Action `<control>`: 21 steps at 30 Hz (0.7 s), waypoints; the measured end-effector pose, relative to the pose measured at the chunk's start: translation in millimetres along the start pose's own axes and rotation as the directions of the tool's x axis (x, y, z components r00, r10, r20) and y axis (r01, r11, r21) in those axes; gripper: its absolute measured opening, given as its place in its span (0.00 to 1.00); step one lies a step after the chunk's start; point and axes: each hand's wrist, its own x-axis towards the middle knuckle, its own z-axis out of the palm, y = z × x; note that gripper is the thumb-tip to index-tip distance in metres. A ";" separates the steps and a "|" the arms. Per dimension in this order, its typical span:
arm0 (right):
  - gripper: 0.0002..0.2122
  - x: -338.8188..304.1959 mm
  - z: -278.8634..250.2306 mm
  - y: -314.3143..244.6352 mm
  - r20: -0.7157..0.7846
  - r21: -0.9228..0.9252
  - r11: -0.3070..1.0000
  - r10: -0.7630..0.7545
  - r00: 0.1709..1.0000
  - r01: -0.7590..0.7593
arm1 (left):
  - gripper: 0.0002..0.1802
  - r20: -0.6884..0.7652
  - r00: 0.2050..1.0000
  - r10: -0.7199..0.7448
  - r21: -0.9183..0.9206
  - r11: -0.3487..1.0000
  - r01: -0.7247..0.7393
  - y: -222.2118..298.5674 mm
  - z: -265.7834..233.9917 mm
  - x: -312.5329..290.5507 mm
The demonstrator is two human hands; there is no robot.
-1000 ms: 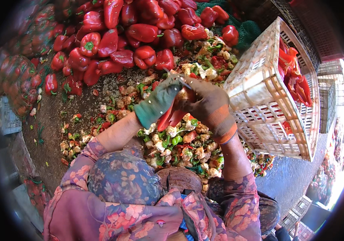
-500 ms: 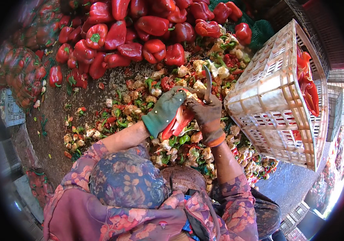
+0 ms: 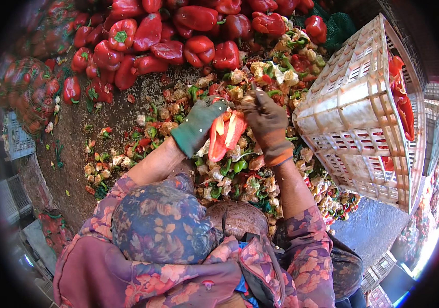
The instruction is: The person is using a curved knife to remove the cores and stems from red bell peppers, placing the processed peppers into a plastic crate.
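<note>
Brown floor (image 3: 70, 154), bright light (image 3: 436, 226) rightward

1. Left hand (image 3: 199, 124): dull green, gloved.
2. Right hand (image 3: 269, 122): brown-gloved, orange-cuffed.
3. Cut, hollow bell pepper (image 3: 222, 142): orange-red, pale-yellow-ribbed.
4. Heaped, blocky bell peppers (image 3: 196, 19): deep red, green-stemmed.
5. Lumpy pepper cores (image 3: 250, 186): cream, green, red mix.
6. Slatted plastic crate (image 3: 332, 110): off-white, brown-stained.
7. Cloth sleeve (image 3: 307, 241): purple, pink floral print.

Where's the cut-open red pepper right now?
It's near the middle of the head view, in the left hand with the green glove. The cut-open red pepper is just left of the right hand.
</note>
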 end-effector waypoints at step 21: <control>0.21 -14.4 -68.3 -26.8 0.562 0.732 0.358 0.164 0.811 -0.580 | 0.20 0.519 0.827 0.215 0.757 0.333 -0.562 41.4 53.1 16.4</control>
